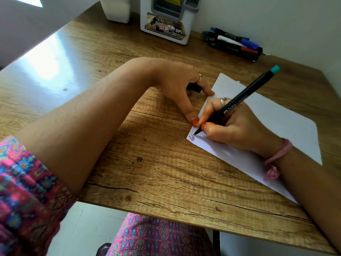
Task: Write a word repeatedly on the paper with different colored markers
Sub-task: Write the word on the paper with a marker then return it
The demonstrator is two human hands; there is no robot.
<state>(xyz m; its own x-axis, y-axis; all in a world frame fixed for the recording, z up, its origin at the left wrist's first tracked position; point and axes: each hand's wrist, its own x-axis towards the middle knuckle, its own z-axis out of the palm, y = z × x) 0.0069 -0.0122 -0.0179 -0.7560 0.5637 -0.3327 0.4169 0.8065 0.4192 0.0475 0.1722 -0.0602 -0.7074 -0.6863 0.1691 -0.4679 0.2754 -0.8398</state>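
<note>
Pinching marker [238, 102], right-hand fingers [206, 115] write on paper [276, 117].

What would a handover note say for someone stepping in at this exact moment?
Right hand grips the teal-capped marker, tip on the paper near its corner.
Left hand pins the paper's edge with fingertips and holds a black cap.
Spare markers lie at the table's far side.
Done: a few letters of the first word.
Left: finish it, then repeat in other colors.

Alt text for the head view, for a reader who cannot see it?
The right hand writes with a black marker at a corner of the paper on a wooden table. The left hand steadies the paper's edge and holds a black cap; more markers lie behind.
</note>
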